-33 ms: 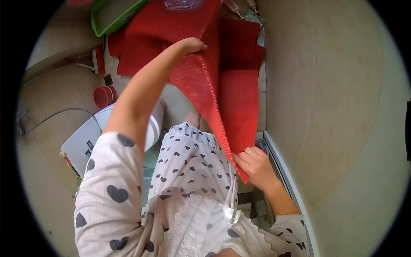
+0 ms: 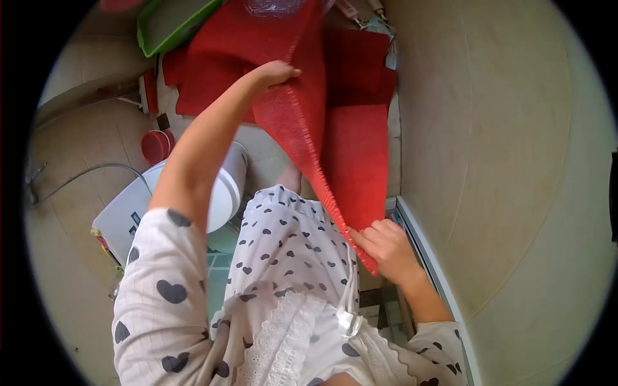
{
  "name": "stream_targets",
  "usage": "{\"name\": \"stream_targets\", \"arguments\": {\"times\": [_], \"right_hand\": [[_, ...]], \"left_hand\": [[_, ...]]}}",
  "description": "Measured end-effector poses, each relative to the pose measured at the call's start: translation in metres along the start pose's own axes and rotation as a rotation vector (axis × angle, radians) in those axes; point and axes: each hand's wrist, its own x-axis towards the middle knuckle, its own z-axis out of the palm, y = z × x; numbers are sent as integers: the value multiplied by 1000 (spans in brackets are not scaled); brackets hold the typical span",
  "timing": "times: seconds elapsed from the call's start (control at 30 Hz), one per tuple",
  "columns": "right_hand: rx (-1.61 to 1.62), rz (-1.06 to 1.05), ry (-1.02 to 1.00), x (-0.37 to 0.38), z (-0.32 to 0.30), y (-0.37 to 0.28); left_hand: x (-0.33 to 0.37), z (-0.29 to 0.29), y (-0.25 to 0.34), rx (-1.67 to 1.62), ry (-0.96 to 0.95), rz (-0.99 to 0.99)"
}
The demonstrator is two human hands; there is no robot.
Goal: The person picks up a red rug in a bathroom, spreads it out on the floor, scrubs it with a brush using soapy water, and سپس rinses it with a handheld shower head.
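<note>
A large red textured mat (image 2: 354, 154) spreads from the far floor toward me, and its near part is lifted and folded over. My left hand (image 2: 277, 74) reaches far out, closed on the mat's raised edge. Close to my right hip, my right hand (image 2: 386, 251) is closed around the same edge near its corner. Between the two hands the ribbed edge runs taut in a slanting line. The fingertips of both hands are partly hidden.
At the far left sits a green tray (image 2: 151, 32), above a small red bucket (image 2: 156, 147). A white bucket (image 2: 230, 183) and a white box (image 2: 122, 222) stand by my left arm. A tiled wall (image 2: 489, 128) rises on the right. A clear plastic bag (image 2: 273, 5) lies atop the mat.
My left hand has shifted slightly left and toward me, drawing the mat's edge with it. My right hand stays almost in place on the corner.
</note>
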Motion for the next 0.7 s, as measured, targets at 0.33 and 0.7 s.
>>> {"name": "stream_targets", "arguments": {"times": [0.33, 0.7], "right_hand": [[1, -122, 136, -5, -26, -6], [143, -257, 340, 53, -23, -37]], "left_hand": [[-263, 28, -112, -799, 571, -4], [-413, 121, -196, -907, 927, -143]]}}
